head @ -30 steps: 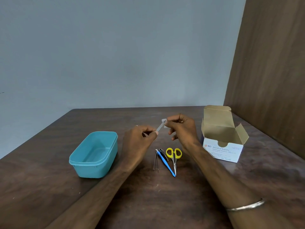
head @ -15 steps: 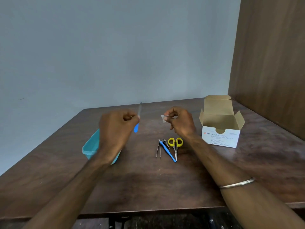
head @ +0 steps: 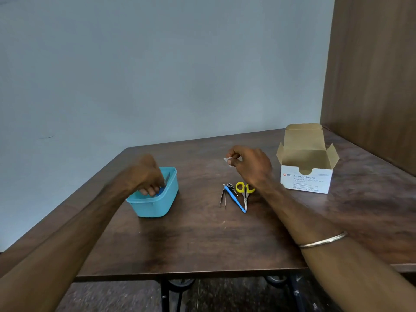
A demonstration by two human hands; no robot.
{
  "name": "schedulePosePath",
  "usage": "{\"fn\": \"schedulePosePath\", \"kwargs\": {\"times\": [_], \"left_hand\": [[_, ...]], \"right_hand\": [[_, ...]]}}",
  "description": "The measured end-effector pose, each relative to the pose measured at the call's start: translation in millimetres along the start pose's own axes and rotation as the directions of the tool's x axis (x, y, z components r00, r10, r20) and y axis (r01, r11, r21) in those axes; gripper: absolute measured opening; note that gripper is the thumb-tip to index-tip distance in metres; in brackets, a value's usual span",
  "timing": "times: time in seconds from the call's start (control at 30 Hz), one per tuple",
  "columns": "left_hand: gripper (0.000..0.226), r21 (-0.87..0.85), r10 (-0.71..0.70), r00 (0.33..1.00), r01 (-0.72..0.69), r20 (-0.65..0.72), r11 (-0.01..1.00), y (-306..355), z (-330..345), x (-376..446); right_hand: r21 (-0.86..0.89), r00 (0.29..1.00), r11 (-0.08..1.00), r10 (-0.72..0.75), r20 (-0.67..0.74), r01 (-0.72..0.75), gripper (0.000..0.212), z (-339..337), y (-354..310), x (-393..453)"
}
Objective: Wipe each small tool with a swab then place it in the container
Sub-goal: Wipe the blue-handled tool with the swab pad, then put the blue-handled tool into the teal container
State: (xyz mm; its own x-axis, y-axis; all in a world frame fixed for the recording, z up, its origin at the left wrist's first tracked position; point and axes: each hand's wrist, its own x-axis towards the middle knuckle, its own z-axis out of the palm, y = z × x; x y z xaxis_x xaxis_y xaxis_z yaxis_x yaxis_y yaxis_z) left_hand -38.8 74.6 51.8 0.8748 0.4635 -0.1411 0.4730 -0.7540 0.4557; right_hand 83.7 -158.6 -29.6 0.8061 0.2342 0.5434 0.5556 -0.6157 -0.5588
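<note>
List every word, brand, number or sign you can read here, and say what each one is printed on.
"BD": front of the white cardboard box, beside a small red logo.
"Alcohol Swabs": same front, the largest line.
Smaller lines under it: blurred; perhaps "Isopropyl Alcohol 70%", not certain.
Bottom line: perhaps "100 Units", then a "REF" number too small to read.
Container, scissors and other tools: no print visible.

The container [head: 155, 204] is a bright turquoise plastic, sitting on a dark brown table [head: 202, 239] with streaky wood grain. The scissors [head: 245, 192] have yellow handles and silvery blades, right next to a tool with a blue handle [head: 235, 199] and some plain metal tweezers [head: 222, 197]. The swab [head: 227, 161] is white. The box [head: 306, 176] is white with grey lettering and a red logo outside, tan cardboard inside. Pale grey-blue wall [head: 157, 75], brown wood-grain panel [head: 371, 86], and a silver bangle [head: 323, 239].
</note>
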Motion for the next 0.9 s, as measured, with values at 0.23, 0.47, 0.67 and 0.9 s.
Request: {"fn": "schedulePosePath", "kwargs": {"times": [0.23, 0.47, 0.67, 0.9], "left_hand": [[0.014, 0.166, 0.008, 0.999, -0.001, -0.044, 0.986, -7.2, 17.1, 18.4], [0.013, 0.232, 0.035, 0.999, -0.026, -0.037, 0.972, -8.0, 21.5, 25.1], [0.015, 0.215, 0.057, 0.998, -0.049, -0.032, 0.975, -10.4, 11.1, 20.6], [0.037, 0.362, 0.480, 0.780, -0.346, -0.401, 0.866, 22.0, 25.3, -25.6]], "right_hand": [[-0.031, 1.000, 0.999, -0.007, -0.007, 0.007, 0.009, 0.5, 1.8, 0.8], [-0.008, 1.000, 1.000, -0.005, -0.020, 0.004, 0.008, -0.4, 5.0, 0.3], [0.025, 0.999, 1.000, 0.015, -0.047, -0.014, 0.007, -1.7, 7.3, 2.5], [0.033, 0.999, 0.999, 0.017, -0.048, -0.015, 0.009, -0.5, 7.4, 2.4]]}}
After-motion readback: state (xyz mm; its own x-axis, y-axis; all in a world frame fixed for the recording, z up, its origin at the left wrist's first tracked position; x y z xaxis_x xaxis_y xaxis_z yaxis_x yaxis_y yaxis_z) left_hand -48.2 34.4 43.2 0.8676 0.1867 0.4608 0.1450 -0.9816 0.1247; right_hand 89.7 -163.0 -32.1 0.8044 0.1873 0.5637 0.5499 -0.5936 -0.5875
